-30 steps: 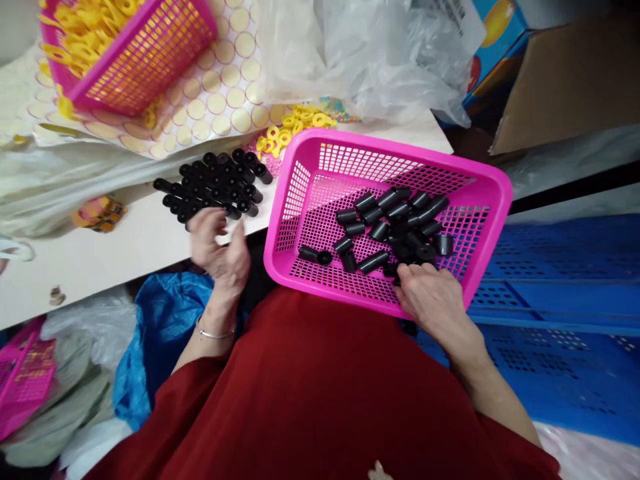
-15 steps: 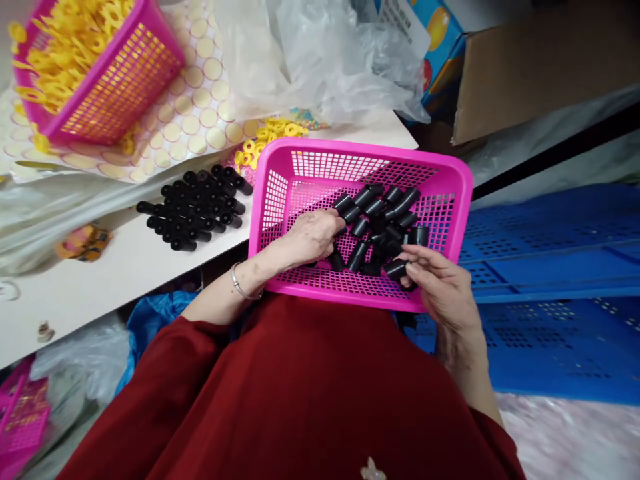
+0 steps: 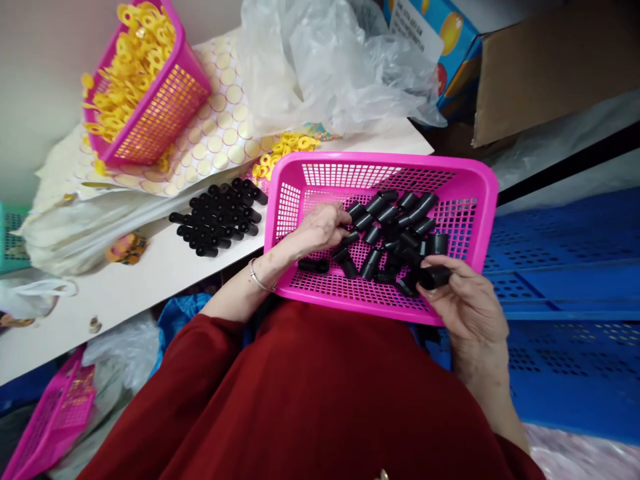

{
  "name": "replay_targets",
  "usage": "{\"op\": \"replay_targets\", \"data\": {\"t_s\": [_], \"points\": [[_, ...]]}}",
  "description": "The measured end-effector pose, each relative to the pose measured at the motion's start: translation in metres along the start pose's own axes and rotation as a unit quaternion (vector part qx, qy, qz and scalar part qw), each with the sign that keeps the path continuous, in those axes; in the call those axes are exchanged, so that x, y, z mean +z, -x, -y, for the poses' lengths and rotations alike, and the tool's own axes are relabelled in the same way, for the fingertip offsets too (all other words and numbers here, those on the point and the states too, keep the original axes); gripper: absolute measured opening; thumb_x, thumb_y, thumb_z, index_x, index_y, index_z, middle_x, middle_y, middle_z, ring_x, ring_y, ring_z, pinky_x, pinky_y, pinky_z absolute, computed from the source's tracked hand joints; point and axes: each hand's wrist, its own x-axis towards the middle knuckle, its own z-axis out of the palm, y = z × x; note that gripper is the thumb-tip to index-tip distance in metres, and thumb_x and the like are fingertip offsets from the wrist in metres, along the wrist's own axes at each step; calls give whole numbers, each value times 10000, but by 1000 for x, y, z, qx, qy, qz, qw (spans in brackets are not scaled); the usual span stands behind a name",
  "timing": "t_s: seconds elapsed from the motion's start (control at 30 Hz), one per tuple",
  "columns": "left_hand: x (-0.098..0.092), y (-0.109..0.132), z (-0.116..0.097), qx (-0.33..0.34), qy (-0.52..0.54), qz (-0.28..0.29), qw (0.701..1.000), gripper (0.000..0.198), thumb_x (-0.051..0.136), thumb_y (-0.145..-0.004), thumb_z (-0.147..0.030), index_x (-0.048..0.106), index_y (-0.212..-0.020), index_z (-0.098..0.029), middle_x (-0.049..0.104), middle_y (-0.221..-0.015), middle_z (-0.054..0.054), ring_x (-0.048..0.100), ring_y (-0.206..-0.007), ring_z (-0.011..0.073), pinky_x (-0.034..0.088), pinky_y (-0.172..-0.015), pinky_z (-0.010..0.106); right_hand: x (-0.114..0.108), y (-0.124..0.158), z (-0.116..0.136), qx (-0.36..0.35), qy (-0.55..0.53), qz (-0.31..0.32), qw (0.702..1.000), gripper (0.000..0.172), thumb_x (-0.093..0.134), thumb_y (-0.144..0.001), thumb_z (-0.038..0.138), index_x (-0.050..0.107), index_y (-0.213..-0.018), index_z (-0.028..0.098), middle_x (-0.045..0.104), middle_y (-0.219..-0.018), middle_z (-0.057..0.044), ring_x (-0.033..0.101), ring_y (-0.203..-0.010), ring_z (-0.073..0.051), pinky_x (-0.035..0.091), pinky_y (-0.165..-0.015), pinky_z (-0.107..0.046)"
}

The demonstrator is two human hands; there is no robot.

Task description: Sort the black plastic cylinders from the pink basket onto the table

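A pink mesh basket (image 3: 383,160) lies in front of my body, with several short black plastic tubes (image 3: 371,265) heaped in its middle and right. My right hand (image 3: 473,303) pinches one black tube (image 3: 435,277) between thumb and fingers, just above the basket's front right corner. Inside the basket, my left hand (image 3: 323,228) has its fingers bent closed at the left side of the heap, around a black tube (image 3: 351,237) partly hidden by them. Below that hand another black piece (image 3: 313,266) lies apart from the heap.
On the white table (image 3: 115,303) at left, several black tubes (image 3: 220,217) stand in a tight group. Behind are yellow ring pieces (image 3: 287,150), a pink basket (image 3: 155,110) of yellow pieces and plastic bags (image 3: 330,73). Blue crates (image 3: 565,260) and a cardboard box (image 3: 555,73) are at right.
My right hand has lifted a black tube from the heap and tilted it. My left hand stays at the heap's left side. The whole view has shifted a little.
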Motion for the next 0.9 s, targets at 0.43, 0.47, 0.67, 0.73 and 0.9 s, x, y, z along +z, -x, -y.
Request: {"op": "replay_targets", "data": {"t_s": [0.43, 0.47, 0.67, 0.73, 0.9], "points": [[7, -5, -45, -40, -111, 105, 987, 193, 584, -752, -115, 700, -904, -88, 565, -1188, 176, 447, -1096, 329, 399, -842, 458, 28, 2, -3, -22, -30, 22, 999, 254, 853, -648, 377, 745, -832, 238, 773, -791, -44, 644, -561, -136, 454, -415, -226], [7, -6, -44, -36, -93, 101, 990, 179, 593, -736, -106, 697, -881, -93, 578, -1161, 168, 452, -1098, 329, 400, -857, 465, 30, 1, -5, -19, -24, 16, 999, 265, 855, -642, 385, 750, -833, 233, 772, -780, -48, 630, -552, -128, 428, -400, -217], [5, -1, -38, -95, 391, -1, 915, 194, 694, -712, -173, 649, -895, -127, 598, -856, 41, 547, -855, 181, 446, -803, 356, 39, 2, -9, -10, -1, 14, 1000, 305, 874, -602, 355, 760, -858, 234, 737, -693, -15, 580, -500, -109, 450, -416, -232], [3, 3, -42, -110, 598, -4, 794, 288, 729, -718, -212, 639, -986, -155, 597, -841, 12, 560, -789, 135, 458, -762, 309, 42, 3, -7, -49, 32, 6, 998, 312, 862, -616, 299, 760, -906, 244, 744, -790, -9, 648, -630, -131, 550, -555, -273], [2, 12, -57, -162, 808, 9, 566, 274, 765, -728, -225, 625, -961, -194, 600, -806, -21, 586, -661, 93, 497, -657, 260, 53, 8, -1, -215, 217, -23, 952, 299, 755, -753, 236, 732, -1050, 248, 701, -958, -17, 647, -773, -136, 567, -688, -305]]}}
